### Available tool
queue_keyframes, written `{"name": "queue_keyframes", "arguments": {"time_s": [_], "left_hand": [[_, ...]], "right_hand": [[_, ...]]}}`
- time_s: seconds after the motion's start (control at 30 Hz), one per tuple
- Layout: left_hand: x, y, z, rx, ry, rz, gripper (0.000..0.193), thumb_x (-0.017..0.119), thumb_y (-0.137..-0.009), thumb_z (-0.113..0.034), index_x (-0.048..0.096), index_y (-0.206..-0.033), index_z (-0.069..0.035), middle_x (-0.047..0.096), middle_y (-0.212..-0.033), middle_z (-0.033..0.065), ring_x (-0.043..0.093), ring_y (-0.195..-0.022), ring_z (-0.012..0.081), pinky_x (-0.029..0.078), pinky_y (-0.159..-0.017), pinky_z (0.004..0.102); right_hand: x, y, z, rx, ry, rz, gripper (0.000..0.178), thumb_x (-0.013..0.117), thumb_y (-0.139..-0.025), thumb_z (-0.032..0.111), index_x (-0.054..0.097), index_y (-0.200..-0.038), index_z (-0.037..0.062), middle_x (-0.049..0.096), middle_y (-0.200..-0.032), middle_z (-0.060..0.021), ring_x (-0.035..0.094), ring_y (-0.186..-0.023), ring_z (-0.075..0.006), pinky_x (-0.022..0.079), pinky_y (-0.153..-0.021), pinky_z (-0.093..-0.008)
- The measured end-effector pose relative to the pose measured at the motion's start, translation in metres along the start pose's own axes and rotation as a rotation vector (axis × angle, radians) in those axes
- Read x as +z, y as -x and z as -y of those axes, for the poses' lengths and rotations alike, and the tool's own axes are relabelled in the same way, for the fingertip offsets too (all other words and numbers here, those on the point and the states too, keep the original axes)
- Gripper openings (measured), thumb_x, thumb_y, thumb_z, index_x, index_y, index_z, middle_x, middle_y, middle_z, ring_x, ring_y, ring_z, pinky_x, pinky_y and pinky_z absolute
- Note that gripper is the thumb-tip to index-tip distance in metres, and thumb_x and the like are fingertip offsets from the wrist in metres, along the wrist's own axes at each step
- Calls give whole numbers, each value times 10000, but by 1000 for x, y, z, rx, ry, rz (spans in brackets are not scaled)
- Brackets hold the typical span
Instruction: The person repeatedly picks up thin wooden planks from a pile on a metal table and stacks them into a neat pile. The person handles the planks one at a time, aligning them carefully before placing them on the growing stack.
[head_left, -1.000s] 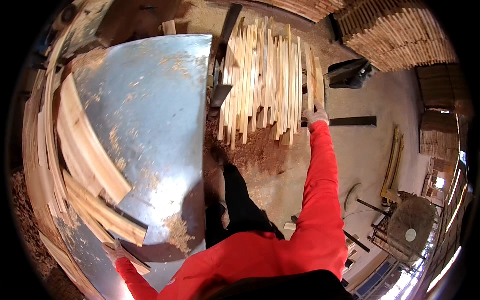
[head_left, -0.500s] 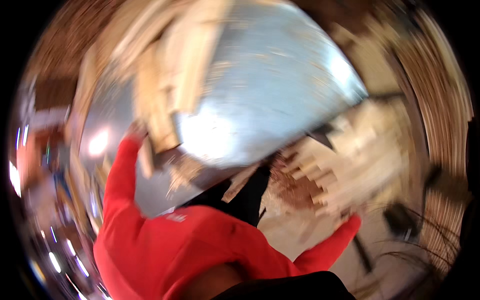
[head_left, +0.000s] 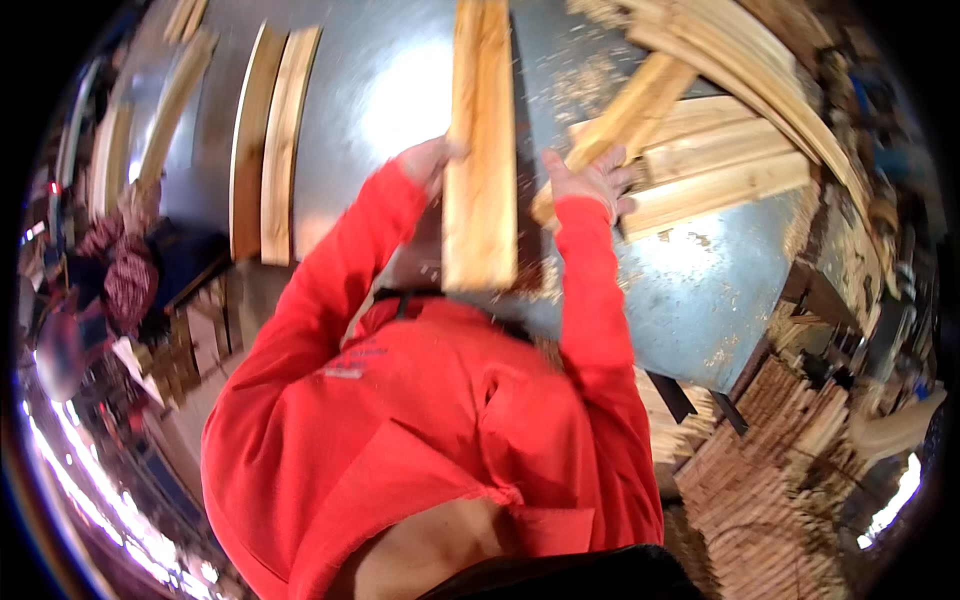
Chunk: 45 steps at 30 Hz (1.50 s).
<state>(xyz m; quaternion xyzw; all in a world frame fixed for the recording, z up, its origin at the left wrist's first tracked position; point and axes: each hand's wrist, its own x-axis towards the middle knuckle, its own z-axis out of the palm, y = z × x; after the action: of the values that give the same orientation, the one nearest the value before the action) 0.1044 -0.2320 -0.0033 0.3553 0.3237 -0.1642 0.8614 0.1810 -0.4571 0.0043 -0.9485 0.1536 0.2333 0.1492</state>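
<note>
A pale wooden board (head_left: 480, 200) with a lengthwise groove points away from me over the metal table, its near end at my body. My left hand (head_left: 428, 165) grips its left edge, the thumb against the wood and the other fingers partly hidden. Whether the board rests on the table or is slightly raised, I cannot tell. My right hand (head_left: 592, 185) is open with fingers spread, at the near part of a slanted board (head_left: 650, 95). That board lies across a pile of boards (head_left: 715, 180) on the right.
The shiny metal table (head_left: 390, 60) carries scattered wood shavings (head_left: 590, 85). Two boards (head_left: 275, 150) lie side by side to the left, with more boards (head_left: 180, 100) beyond. Stacked wood (head_left: 770, 460) stands low at the right. Another person (head_left: 130, 260) is at the far left.
My view has swung round to the table. My right hand has moved from beside the stacked wood to the boards on the table; my left hand is now at the middle board.
</note>
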Motion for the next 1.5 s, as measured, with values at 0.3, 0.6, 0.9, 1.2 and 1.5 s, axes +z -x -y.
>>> {"name": "queue_keyframes", "arguments": {"time_s": [0.3,0.6,0.9,1.2,1.5], "left_hand": [[-70,-66,-57,26,-143,117,544,560,-860,-25,476,-1392,53,629,-1265,200,642,-1153,299,502,-1031,432],[-44,-81,22,-59,161,72,608,756,-886,-389,572,-1348,-39,696,-1159,132,697,-965,231,601,-784,333],[-30,-73,24,161,-655,-457,535,715,-922,-310,569,-1327,8,680,-1153,108,611,-1049,186,488,-948,339],[-119,77,-83,608,-614,-844,315,694,-948,-227,660,-1210,-57,707,-1016,24,615,-906,110,496,-818,278],[-130,100,-120,534,-615,-396,497,621,-955,-284,551,-1345,14,656,-1135,35,592,-983,115,471,-876,272]], "right_hand": [[-32,55,-17,-87,-1454,316,1023,799,-658,351,318,-1479,-23,568,-1225,-236,627,-1048,-335,554,-894,-408],[8,21,1,-651,-991,657,698,646,-842,212,412,-1454,-28,525,-1379,-166,571,-1194,-246,467,-1022,-347],[22,-50,-5,-720,-705,366,746,553,-923,25,188,-1573,4,402,-1526,-239,441,-1399,-289,396,-1113,-353],[-26,-60,42,-1248,327,3,529,515,-922,90,451,-1447,98,663,-1204,-139,683,-1011,-270,566,-835,-366],[-15,-89,285,-1921,417,-237,329,570,-840,138,607,-1160,202,665,-862,-10,671,-907,-224,542,-804,-381]]}}
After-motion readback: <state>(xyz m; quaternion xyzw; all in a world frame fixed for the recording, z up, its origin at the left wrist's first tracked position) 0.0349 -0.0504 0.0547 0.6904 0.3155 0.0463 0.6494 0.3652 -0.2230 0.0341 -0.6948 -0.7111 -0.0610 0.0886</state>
